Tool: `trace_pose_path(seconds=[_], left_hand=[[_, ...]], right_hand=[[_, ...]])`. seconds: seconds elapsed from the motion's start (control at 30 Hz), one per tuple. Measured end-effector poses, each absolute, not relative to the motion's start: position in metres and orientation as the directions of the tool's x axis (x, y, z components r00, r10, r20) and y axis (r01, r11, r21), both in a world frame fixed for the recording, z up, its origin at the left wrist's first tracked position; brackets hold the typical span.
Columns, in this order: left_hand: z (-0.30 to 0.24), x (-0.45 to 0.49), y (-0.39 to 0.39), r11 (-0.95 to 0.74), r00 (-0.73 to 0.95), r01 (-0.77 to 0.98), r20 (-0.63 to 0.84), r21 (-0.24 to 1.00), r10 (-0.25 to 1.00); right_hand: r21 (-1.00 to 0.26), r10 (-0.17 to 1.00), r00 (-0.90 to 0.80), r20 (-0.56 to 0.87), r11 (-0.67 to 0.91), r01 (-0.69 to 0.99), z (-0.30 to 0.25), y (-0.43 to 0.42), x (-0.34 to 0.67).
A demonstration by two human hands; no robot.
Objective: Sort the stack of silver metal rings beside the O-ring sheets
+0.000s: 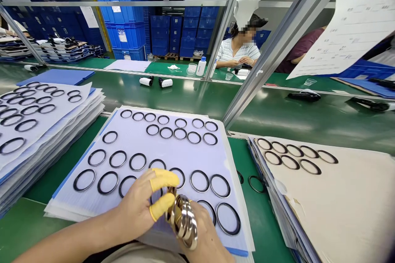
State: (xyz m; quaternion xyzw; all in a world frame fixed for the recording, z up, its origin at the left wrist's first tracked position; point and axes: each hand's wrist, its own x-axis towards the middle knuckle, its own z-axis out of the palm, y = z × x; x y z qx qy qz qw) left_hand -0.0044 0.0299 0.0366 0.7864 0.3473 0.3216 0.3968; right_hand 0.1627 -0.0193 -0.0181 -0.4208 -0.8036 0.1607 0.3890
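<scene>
My feed: right hand (205, 240) closed round bunched stack of silver-and-gold metal rings (182, 222), low over white padded sheet (138, 141) laid with thin black rings (137, 162). Left hand (138, 201) alongside, yellow-cotted fingers (163, 178) bent against stack's upper end; can't tell if gripping. Ring edges lined up: tidy hold, nothing slipping from here. Around: glossy green table (271, 119), tall pile of ringed white sheets (31, 185) left, beige-topped sheet pile (339, 205) right, blue plastic crates (126, 24) beyond, seated co-worker (239, 53) across.
</scene>
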Motion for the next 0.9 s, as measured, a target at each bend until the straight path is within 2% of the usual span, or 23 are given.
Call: trace_pose_path(seconds=[0.07,0.17,0.27,0.4,0.47,0.6,0.67,0.77,0.9], left_hand=[[0.031,-0.010,0.028,-0.329,0.469,0.299,0.162,0.896,0.868],[0.024,-0.017,0.025,-0.132,0.456,0.268,-0.005,0.954,0.890],[0.018,-0.018,0.023,-0.012,0.380,0.200,-0.066,0.980,0.923],[0.015,-0.016,0.027,0.140,0.265,0.043,-0.147,0.989,0.953],[0.015,-0.017,0.028,0.215,0.296,-0.016,-0.201,0.977,0.934],[0.018,-0.016,0.026,0.380,0.537,-0.047,-0.297,0.924,0.789],[0.020,-0.014,0.024,0.396,0.557,-0.087,-0.285,0.914,0.780],[0.020,-0.011,0.021,0.330,0.418,-0.171,-0.235,0.929,0.877],[0.011,-0.010,0.018,0.340,0.329,-0.180,-0.270,0.923,0.905]], right_hand=[[-0.580,0.801,-0.306,0.515,0.588,0.564,-0.015,-0.018,0.167],[-0.602,0.810,-0.266,0.523,0.572,0.558,-0.014,-0.017,0.169],[-0.620,0.817,-0.246,0.522,0.561,0.548,-0.019,-0.018,0.170],[-0.584,0.786,-0.251,0.565,0.596,0.551,-0.028,-0.021,0.176],[-0.579,0.790,-0.250,0.560,0.589,0.563,-0.030,-0.022,0.178],[-0.616,0.824,-0.246,0.511,0.550,0.564,-0.030,-0.020,0.174],[-0.635,0.828,-0.238,0.508,0.546,0.547,-0.030,-0.018,0.170],[-0.636,0.830,-0.236,0.505,0.543,0.549,-0.035,-0.017,0.171],[-0.639,0.813,-0.172,0.557,0.551,0.537,-0.047,-0.020,0.180]])
